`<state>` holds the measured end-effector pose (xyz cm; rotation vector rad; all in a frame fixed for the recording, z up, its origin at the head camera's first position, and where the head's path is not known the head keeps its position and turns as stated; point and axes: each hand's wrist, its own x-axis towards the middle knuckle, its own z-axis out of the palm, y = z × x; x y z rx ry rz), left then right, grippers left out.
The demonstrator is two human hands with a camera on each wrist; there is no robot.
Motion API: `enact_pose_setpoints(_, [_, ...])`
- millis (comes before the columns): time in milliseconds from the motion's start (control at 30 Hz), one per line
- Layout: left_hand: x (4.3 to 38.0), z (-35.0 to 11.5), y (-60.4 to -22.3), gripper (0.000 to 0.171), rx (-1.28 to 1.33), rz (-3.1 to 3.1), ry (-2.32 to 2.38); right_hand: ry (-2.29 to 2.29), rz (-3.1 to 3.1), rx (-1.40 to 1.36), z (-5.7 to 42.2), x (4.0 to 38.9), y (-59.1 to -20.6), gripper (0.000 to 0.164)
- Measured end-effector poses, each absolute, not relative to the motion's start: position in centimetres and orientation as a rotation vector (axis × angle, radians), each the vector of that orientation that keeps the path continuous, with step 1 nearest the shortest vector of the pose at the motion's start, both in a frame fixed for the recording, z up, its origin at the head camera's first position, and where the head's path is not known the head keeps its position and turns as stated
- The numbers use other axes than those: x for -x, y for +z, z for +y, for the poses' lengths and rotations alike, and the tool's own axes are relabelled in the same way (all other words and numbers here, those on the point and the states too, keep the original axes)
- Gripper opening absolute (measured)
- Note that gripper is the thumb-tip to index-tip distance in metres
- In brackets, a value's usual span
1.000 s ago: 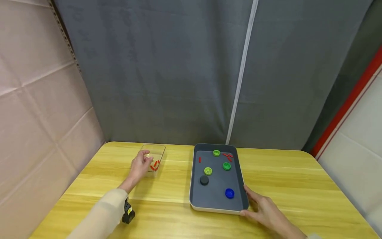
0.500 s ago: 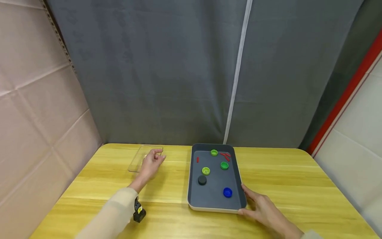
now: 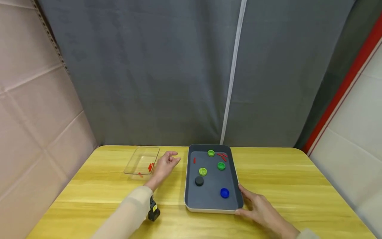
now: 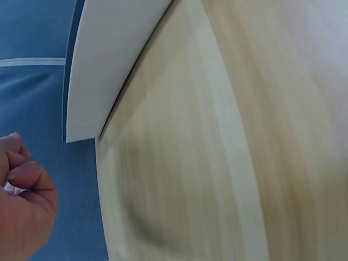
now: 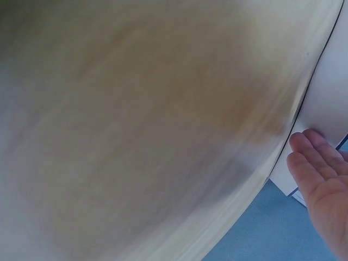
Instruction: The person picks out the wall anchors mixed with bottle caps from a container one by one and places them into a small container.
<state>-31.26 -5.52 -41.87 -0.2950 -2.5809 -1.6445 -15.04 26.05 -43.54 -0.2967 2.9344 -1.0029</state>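
Note:
My left hand hovers between a clear shallow box and a grey tray in the head view. Its thumb and fingers are bent together; I cannot tell whether a small thing is between them. Red short sticks lie in the box. At the tray's near right corner, my right hand touches the side with straight fingers, its thumb at the front edge. Inside the tray are a blue cap, a black cap, several green caps and several red sticks.
Everything stands on a wood-grain table. Behind its far edge hangs a dark grey curtain. A pale panel borders the left side, and a white panel with a red edge borders the right.
My left hand has moved right, from over the clear box to the space beside the tray, uncovering the box. The right hand stays at the tray corner. The head view has shifted slightly.

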Motion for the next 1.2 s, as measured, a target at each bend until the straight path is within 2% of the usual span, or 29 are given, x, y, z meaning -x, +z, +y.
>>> enact_pose_setpoints(400, [31.8, -3.5, -42.2, 0.031, 0.390, -2.563, -1.681, -0.996, 2.938, 0.299, 25.9, 15.0, -43.4, 0.096])
enact_pose_setpoints(933, [32.2, -3.1, -42.6, 0.028, 0.386, -2.597, -1.606, -0.987, 2.959, 0.339, 26.0, 15.0, -43.4, 0.094])
enact_pose_setpoints(1200, [32.6, -2.7, -42.7, 0.033, 0.426, -2.626, -1.592, -0.961, 2.986, 0.366, 26.0, 14.9, -43.5, 0.094])
